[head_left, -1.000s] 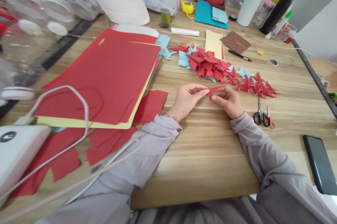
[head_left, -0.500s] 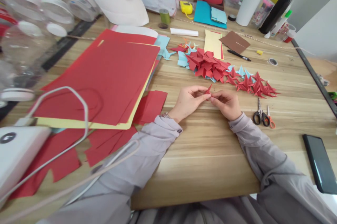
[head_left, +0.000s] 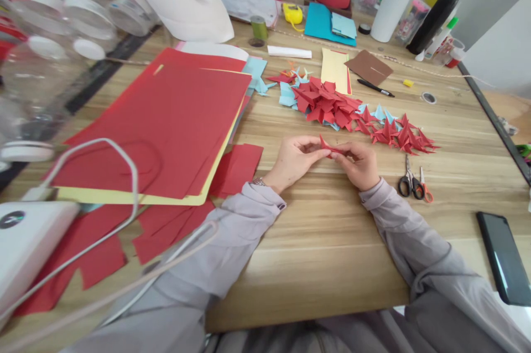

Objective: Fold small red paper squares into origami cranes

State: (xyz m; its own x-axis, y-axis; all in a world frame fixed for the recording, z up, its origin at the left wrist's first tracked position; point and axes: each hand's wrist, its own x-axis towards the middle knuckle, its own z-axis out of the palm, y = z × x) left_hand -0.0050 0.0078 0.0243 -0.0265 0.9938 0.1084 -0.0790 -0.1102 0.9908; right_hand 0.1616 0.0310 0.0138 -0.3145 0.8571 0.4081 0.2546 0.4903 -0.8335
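My left hand (head_left: 293,160) and my right hand (head_left: 360,164) meet over the wooden table (head_left: 332,242), both pinched on one small folded red paper piece (head_left: 327,146). Its pointed tip sticks up between the fingertips. Just beyond the hands lies a heap of folded red paper shapes (head_left: 329,103), and a row of red and light blue folded shapes (head_left: 398,134) trails off to the right.
Large red paper sheets (head_left: 166,120) on a yellow sheet lie at the left, red scraps (head_left: 238,167) beside them. Scissors (head_left: 410,182) and a dark phone (head_left: 504,259) lie at the right. Clear plastic bottles (head_left: 50,37), a paper towel roll (head_left: 394,1) and craft supplies line the back.
The red piece was stretched flat between the hands, then turned tip-up; now it is folded tighter with both hands closer together on it.
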